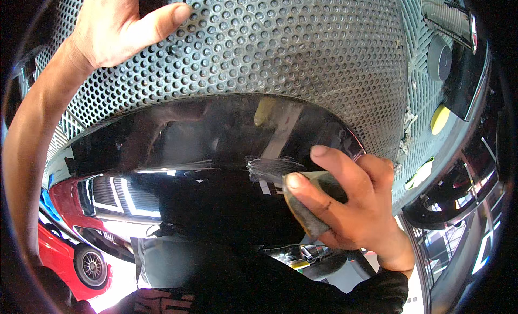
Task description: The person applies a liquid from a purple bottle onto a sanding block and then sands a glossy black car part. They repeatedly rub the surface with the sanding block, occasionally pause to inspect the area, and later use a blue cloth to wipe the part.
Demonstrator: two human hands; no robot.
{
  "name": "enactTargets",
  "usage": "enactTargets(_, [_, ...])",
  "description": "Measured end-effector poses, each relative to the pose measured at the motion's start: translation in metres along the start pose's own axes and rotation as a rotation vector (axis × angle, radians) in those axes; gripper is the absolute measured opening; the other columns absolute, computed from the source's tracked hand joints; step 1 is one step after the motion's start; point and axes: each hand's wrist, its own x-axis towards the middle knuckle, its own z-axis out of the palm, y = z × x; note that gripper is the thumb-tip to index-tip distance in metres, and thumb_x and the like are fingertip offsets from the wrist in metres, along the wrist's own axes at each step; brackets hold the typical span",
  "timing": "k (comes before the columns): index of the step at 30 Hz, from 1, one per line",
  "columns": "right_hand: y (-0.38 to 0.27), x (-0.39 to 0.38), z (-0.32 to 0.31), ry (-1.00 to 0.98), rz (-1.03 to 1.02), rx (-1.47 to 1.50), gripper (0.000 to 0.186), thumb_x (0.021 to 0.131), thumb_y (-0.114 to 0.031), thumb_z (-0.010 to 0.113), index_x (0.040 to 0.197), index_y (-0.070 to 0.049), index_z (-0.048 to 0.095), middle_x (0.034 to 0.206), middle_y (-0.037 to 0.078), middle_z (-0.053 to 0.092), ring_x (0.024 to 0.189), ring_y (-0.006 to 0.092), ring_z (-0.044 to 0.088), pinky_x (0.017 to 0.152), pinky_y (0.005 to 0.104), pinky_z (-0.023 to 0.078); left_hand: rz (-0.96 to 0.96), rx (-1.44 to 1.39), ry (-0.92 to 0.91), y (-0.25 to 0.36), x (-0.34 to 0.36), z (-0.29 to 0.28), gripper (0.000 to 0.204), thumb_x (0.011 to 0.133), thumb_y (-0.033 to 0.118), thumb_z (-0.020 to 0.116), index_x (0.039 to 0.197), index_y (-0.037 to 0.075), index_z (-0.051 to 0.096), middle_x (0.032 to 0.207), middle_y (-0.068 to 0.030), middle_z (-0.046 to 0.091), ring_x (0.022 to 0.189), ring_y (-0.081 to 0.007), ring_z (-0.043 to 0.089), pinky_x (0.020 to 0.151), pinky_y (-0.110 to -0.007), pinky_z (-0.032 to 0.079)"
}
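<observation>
My left hand (116,30) is open at the upper left, thumb spread over a grey perforated mat (286,38); its other fingers run past the top of the view. In the lower middle lies a curved glossy black panel (194,130). My right hand (356,206) presses a thin grey-green pad (307,217) onto the panel, index finger on it and another finger raised. A pale smeared patch (261,165) shows just left of the pad. The panel's surface mirrors lights and red shapes.
At the right sit a round grey object (440,59), a yellow oval pad (440,119), a pale green cloth (420,173), a carbon-look piece (450,22) and more glossy black parts (453,200). A red car (59,260) with a wheel (90,268) shows at the lower left.
</observation>
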Motion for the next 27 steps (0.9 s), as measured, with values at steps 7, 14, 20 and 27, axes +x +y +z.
enactTargets(7, [-0.006,0.019,-0.002,-0.078,0.022,0.09,0.067,0.06,-0.03,0.082,0.127,-0.027,0.073,0.141,0.007,0.058,0.098,0.0267,0.047,0.087,0.0382,0.041,0.011,0.001,0.008,-0.001,0.006,0.002,0.08,0.093,0.065,0.054,0.129,-0.007,0.054,0.121,-0.0231,0.055,0.109,-0.0319,0.053,0.095,-0.044,0.044])
enactTargets(14, [-0.003,-0.005,-0.008,-0.061,0.034,-0.021,0.074,0.057,-0.031,0.081,0.13,-0.026,0.072,0.143,0.005,0.056,0.097,0.0255,0.046,0.086,0.038,0.041,-0.003,-0.003,-0.026,-0.001,0.003,-0.003,0.082,0.092,0.065,0.056,0.13,-0.008,0.053,0.124,-0.0243,0.053,0.113,-0.0341,0.053,0.098,-0.045,0.043])
enactTargets(20, [-0.008,0.022,-0.002,-0.081,-0.001,0.077,0.073,0.056,-0.028,0.082,0.128,-0.026,0.073,0.142,0.005,0.057,0.096,0.0248,0.046,0.084,0.0367,0.041,0.038,-0.049,0.103,0.002,0.002,0.015,0.082,0.092,0.064,0.056,0.131,-0.008,0.052,0.122,-0.0243,0.053,0.111,-0.0333,0.052,0.098,-0.045,0.043])
enactTargets(27, [-0.003,0.0,-0.005,-0.043,0.04,0.039,0.059,0.064,-0.03,0.08,0.123,-0.024,0.075,0.14,0.002,0.059,0.091,0.0237,0.046,0.079,0.0359,0.041,-0.005,-0.03,-0.045,-0.003,0.002,-0.001,0.083,0.092,0.065,0.056,0.131,-0.008,0.05,0.123,-0.0236,0.051,0.113,-0.0335,0.05,0.1,-0.046,0.041])
